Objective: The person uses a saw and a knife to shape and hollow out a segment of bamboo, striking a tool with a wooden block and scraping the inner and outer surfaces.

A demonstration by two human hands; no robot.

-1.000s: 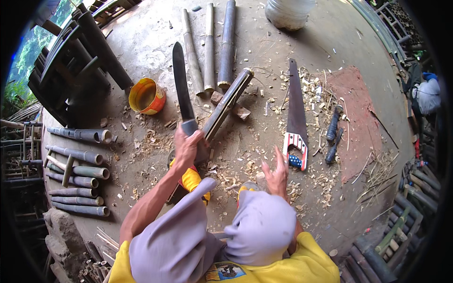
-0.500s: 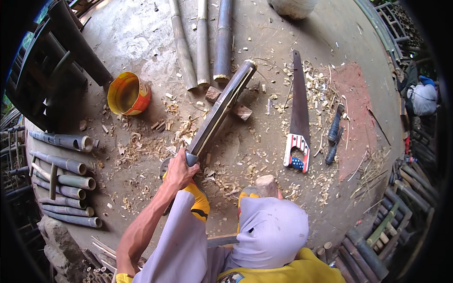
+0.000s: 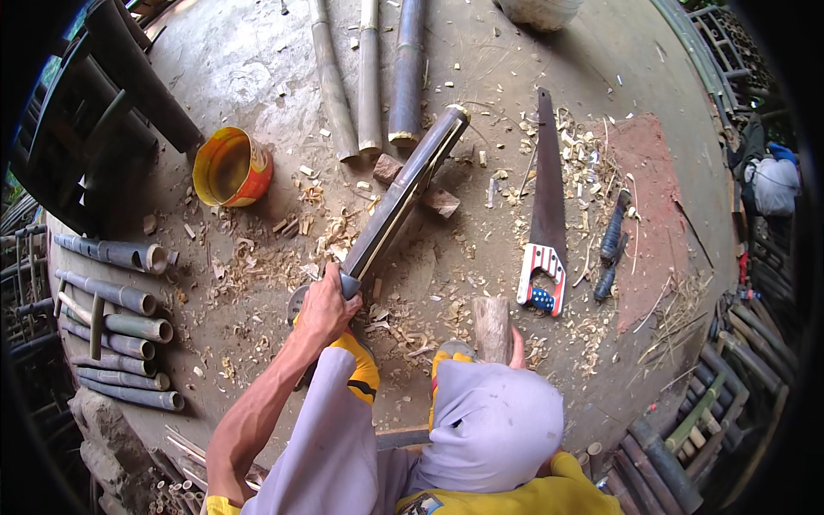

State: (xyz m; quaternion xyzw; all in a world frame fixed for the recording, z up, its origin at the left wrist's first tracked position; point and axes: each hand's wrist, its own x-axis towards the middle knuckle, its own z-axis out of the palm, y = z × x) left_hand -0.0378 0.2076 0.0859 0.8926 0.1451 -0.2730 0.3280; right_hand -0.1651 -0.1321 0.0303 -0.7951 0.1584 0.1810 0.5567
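My left hand [image 3: 324, 309] is closed around a tool with a rounded grey handle end [image 3: 349, 286], at the near end of a dark bamboo pole [image 3: 395, 202]. The rest of that tool is hidden. The pole slants away to the right, split lengthwise, its far part resting by brownish blocks [image 3: 442, 202]. Beside my right knee, my right hand [image 3: 518, 348] grips a short chunk of wood [image 3: 492, 330]. Only its fingers show past the wood; my covered knee hides the rest.
A handsaw [image 3: 547, 197] and a dark-wrapped tool [image 3: 612, 245] lie at right. An orange-yellow bucket [image 3: 261, 174] stands at left, above several bamboo pieces [image 3: 129, 378]. More bamboo poles [image 3: 369, 94] lie ahead. Wood shavings [image 3: 245, 266] litter the ground.
The wood chunk in my right hand has come up and forward beside the knee, showing more of its length and my fingers. My left hand and the pole stay nearly still.
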